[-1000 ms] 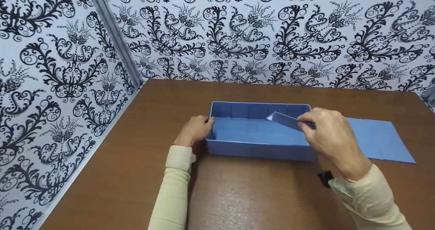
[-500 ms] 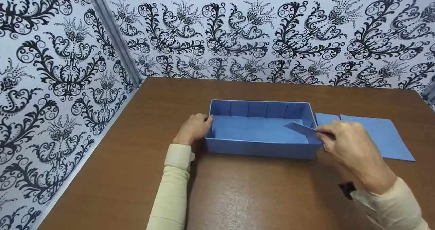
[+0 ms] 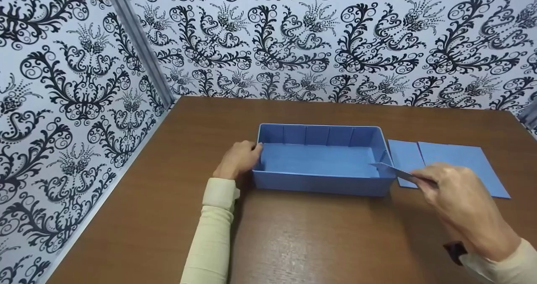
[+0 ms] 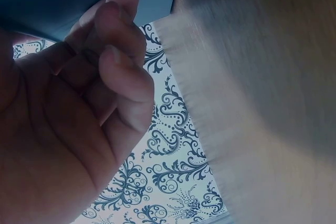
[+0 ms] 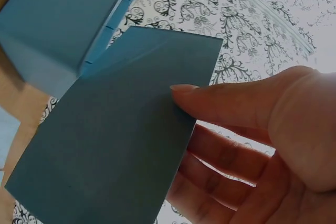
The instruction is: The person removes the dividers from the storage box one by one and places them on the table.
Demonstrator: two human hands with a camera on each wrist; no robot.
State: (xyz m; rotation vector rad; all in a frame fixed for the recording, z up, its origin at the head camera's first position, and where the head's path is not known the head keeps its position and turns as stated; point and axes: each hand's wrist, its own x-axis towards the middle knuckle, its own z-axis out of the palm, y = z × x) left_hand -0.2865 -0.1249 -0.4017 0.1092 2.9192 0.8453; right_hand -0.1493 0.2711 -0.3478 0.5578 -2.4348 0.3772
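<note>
A long blue plastic box (image 3: 319,182) with ribbed inner walls stands on the brown table. At its left end my left hand (image 3: 239,158) grips the wall, thumb at the rim; the left wrist view shows curled fingers (image 4: 123,72) by the box. My right hand (image 3: 461,204) pinches a thin flat blue panel (image 5: 115,124) between thumb and fingers. In the head view the panel is seen nearly edge-on, its far end overlapping the box's right end. Its whole broad face shows in the right wrist view, apart from a corner cut off below.
To the right of the box lie two flat blue panels, a smaller one (image 3: 405,156) and a larger one (image 3: 465,162), the larger partly behind my right hand. Patterned wall panels (image 3: 293,36) border the table at the back and left.
My right hand has moved right and toward me with the panel, from over the box to its right end. The smaller panel on the table has come into sight. My left hand stays put.
</note>
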